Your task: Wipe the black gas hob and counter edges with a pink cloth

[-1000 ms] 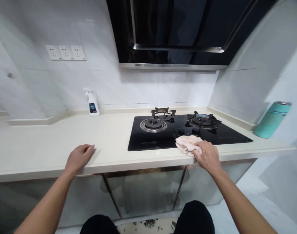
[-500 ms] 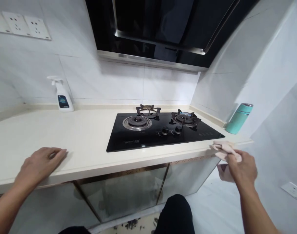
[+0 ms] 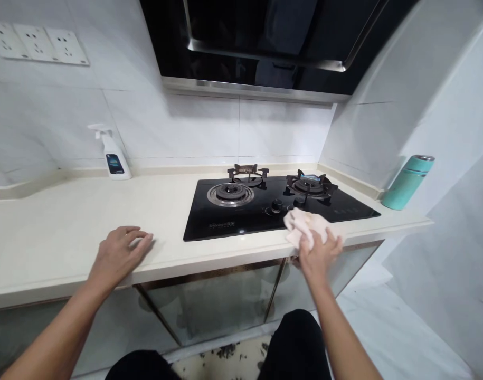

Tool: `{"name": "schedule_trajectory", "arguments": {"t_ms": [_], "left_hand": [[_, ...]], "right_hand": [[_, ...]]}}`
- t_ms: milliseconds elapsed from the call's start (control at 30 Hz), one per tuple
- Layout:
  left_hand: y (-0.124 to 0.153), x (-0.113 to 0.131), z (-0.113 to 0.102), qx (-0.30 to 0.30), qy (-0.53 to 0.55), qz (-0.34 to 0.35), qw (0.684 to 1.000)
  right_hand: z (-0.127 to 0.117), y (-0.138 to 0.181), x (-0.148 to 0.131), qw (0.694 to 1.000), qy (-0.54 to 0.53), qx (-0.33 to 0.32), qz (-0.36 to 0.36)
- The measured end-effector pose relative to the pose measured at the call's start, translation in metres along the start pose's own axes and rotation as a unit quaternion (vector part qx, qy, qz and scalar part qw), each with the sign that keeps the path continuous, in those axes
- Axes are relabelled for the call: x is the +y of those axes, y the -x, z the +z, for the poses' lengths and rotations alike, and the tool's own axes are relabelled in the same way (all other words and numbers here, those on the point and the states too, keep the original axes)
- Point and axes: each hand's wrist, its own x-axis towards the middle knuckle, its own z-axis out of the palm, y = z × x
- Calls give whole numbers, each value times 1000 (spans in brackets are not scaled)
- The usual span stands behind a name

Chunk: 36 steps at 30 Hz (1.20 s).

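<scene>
**Wiping down around the gas hob, quick look at my setup**

So here's the scene from my head cam. My right hand (image 3: 318, 256) is clenched around a crumpled, pale pinkish cloth (image 3: 306, 224), fingers (image 3: 328, 244) bunched into the fabric. The cloth sits right at the front edge of the black glass gas hob (image 3: 221, 224), just in front of the control knobs (image 3: 277, 206) and lying partly on the glass, partly over the cream tabletop (image 3: 67, 232).

My left hand (image 3: 120, 256) is resting on the front edge of the tabletop, well apart from the hob. Its fingers (image 3: 144, 238) are relaxed and a bit curled, not holding anything.

The hob has two burners: the left burner (image 3: 230, 194) with a shiny steel ring, and the right burner (image 3: 309, 184) under a dark iron grate. Back by the wall on the left stands a white spray bottle (image 3: 115, 161) with a dark label, and over on the right end there's a teal flask (image 3: 407, 182), tilted in the shot. Above it all hangs a black glass range hood (image 3: 257, 53), and there's a row of wall sockets (image 3: 39, 46) on the white tiles. Down below are glass cabinet doors (image 3: 213, 303), with a mat (image 3: 221, 359) by my black trousers (image 3: 296, 343).
</scene>
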Motion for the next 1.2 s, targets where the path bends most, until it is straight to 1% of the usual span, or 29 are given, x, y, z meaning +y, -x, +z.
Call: {"name": "schedule_trajectory", "arguments": {"t_ms": [67, 133, 200, 267, 333, 367, 400, 467, 533, 600, 667, 700, 733, 767, 833, 867, 900, 933, 967, 1000, 1067, 1133, 1167, 1200], "left_hand": [[1, 2, 1, 2, 5, -32, 999], [3, -1, -1, -1, 14, -72, 997], [8, -2, -1, 2, 32, -80, 996], [14, 9, 0, 24, 63, -39, 997], [24, 33, 5, 40, 101, 36, 993], [30, 51, 8, 34, 120, 75, 989], [37, 70, 11, 22, 138, 111, 984], [50, 109, 18, 6, 155, 180, 971], [59, 144, 26, -11, 149, 261, 954], [62, 170, 35, -44, 117, 325, 937], [60, 189, 44, -79, 71, 351, 930], [58, 197, 49, -92, 47, 350, 931], [56, 205, 54, -103, 23, 344, 933], [55, 213, 60, -113, 1, 334, 936], [54, 228, 74, -128, -30, 312, 941], [54, 236, 81, -132, -40, 303, 943], [56, 243, 88, -132, -46, 294, 946], [57, 249, 94, -129, -50, 285, 949], [59, 253, 98, -123, -53, 276, 952], [61, 257, 100, -118, -57, 267, 955], [64, 258, 100, -114, -63, 260, 957], [66, 254, 94, -116, -65, 273, 953], [67, 249, 89, -115, -64, 285, 950], [67, 243, 84, -111, -62, 298, 946]], "right_hand": [[2, 36, -48, 998, -21, -65, -11], [5, 68, -93, 990, -39, -132, -27], [8, 92, -130, 982, -44, -176, -44], [8, 108, -156, 975, -42, -211, -62], [6, 118, -170, 964, -51, -247, -87], [4, 122, -173, 957, -65, -261, -104], [2, 125, -173, 952, -86, -268, -120], [-5, 128, -164, 943, -150, -262, -142], [-13, 127, -148, 927, -237, -255, -136], [-22, 119, -129, 897, -320, -282, -118], [-34, 102, -111, 864, -363, -330, -114], [-39, 90, -103, 856, -367, -345, -117], [-45, 76, -96, 859, -362, -343, -117], [-49, 59, -91, 870, -354, -322, -115], [-51, 24, -86, 901, -342, -243, -105], [-47, 6, -85, 912, -342, -203, -100], [-41, -9, -86, 915, -347, -181, -97], [-31, -22, -88, 912, -354, -184, -97], [-19, -31, -90, 906, -356, -205, -100], [-7, -37, -92, 899, -349, -240, -112], [15, -40, -94, 883, -311, -312, -163], [29, -37, -92, 875, -276, -344, -199], [33, -35, -89, 876, -270, -350, -194], [34, -34, -84, 878, -270, -354, -175]]}}
